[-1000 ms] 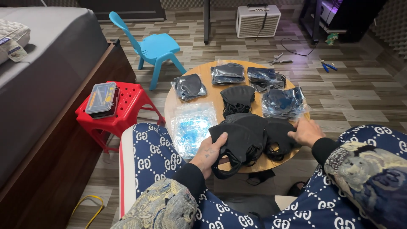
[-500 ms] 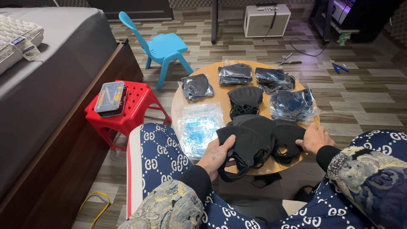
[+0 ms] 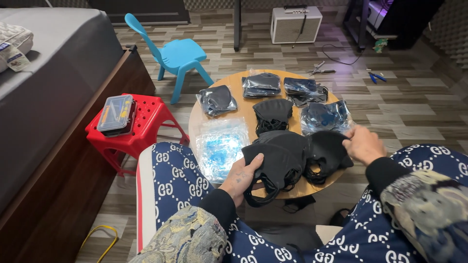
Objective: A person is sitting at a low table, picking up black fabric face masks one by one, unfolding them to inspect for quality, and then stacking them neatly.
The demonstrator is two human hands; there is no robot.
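**Black masks fanned at the near edge of a round wooden surface**

Wood-pattern flooring surrounds a small round surface (image 3: 239, 80) where a fan of loose black face masks (image 3: 287, 151) lies along the near edge. The left hand (image 3: 242, 176) has a narrow grip on the leftmost mask, thumb on top and fingers beneath, with ear loops hanging over the edge. The right hand (image 3: 363, 144) pinches the right end of the fan at the near right edge, its grip closed on the fabric.

Just behind the fan, toward the middle, sits another small stack of black masks (image 3: 273, 114). A pile of clear plastic bags (image 3: 222, 146) lies at the left edge. Bagged black masks (image 3: 217, 100) ring the far edge, with more at the right.

Beside the surface on the left stands a red plastic stool (image 3: 146, 129) carrying a flat case (image 3: 116, 114); farther back stands a blue child's chair (image 3: 178, 53).
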